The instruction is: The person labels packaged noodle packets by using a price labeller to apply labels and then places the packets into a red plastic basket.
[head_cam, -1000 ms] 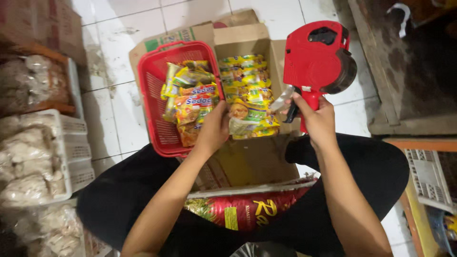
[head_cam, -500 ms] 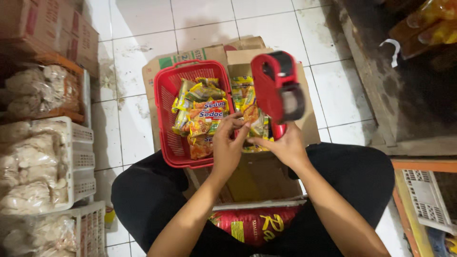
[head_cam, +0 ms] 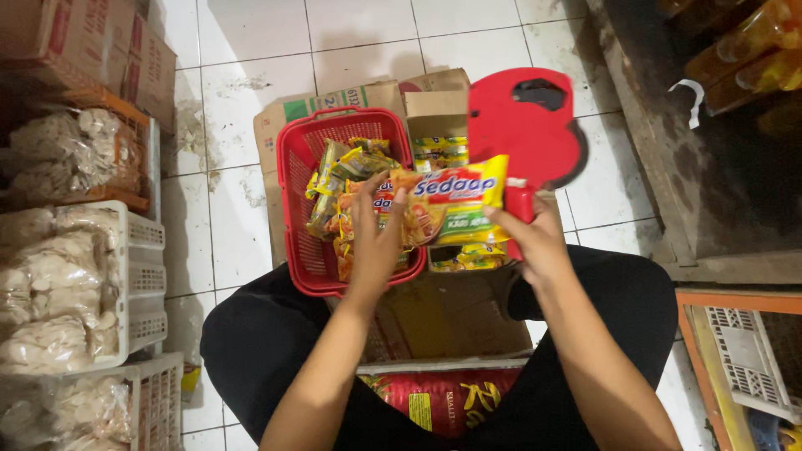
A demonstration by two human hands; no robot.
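Noodle packet, yellow and orange, was held up at centre frame, over the red basket and the open cardboard box. Left hand had its fingers spread flat against the packet's left end, loosely pinching it. Right hand was closed around the grip of a red price gun, its head just above the packet's right end. More packets filled basket and box. White crates of crackers stood at left frame.
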